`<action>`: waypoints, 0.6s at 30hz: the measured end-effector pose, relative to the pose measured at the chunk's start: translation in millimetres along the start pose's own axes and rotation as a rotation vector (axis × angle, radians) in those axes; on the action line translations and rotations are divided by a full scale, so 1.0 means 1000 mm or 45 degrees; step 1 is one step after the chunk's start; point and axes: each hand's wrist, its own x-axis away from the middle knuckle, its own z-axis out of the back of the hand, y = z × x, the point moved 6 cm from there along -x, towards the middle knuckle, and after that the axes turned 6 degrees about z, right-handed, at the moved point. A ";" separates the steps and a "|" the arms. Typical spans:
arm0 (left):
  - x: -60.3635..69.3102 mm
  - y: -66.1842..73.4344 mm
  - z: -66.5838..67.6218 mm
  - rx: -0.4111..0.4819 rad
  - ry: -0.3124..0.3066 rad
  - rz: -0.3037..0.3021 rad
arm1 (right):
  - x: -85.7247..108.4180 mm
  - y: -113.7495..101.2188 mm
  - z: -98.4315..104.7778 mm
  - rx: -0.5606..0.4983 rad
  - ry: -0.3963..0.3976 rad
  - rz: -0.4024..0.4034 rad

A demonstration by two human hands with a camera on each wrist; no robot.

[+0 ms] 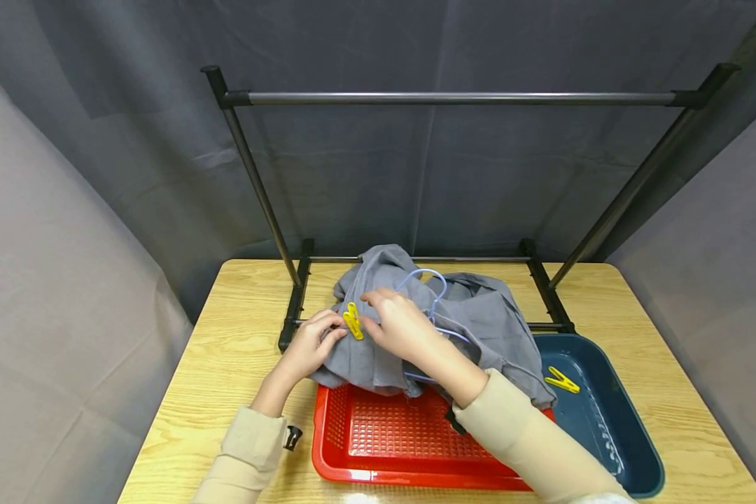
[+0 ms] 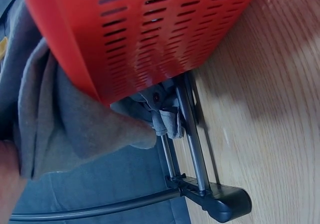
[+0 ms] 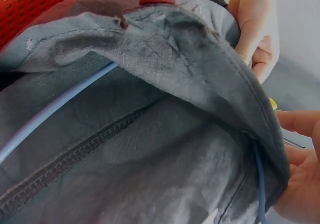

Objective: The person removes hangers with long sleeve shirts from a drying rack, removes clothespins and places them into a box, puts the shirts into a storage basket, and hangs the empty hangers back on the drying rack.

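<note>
A grey buttoned garment (image 1: pixel 378 367) lies bunched over the red basket, with a light-blue hanger (image 1: pixel 442 283) inside it. On its left part sits a yellow clothespin (image 1: pixel 353 320). My left hand (image 1: pixel 309 346) pinches the garment's edge just left of the clothespin; in the left wrist view only a bit of this hand (image 2: pixel 9 176) shows beside the drooping cloth. Right of the clothespin is my right hand (image 1: pixel 400 322), thumb and fingers spread apart around its side. The right wrist view shows the right hand (image 3: pixel 302 179) by the cloth's edge, holding nothing visible.
The red basket (image 1: pixel 416 477) stands at the table's front. At its right, a dark blue tray (image 1: pixel 630 434) holds another yellow clothespin (image 1: pixel 562 380). A black rack with a metal bar (image 1: pixel 453 99) rises behind, its feet on the wooden table (image 1: pixel 227 364).
</note>
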 end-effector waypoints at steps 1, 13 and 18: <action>0.000 0.000 0.000 0.000 -0.001 0.002 | -0.001 0.000 -0.001 -0.001 -0.004 -0.002; 0.001 -0.001 0.000 -0.008 -0.005 0.021 | -0.013 0.001 -0.009 -0.035 -0.095 -0.022; 0.000 -0.002 0.000 -0.002 -0.007 0.034 | -0.015 0.002 -0.012 -0.036 -0.108 -0.019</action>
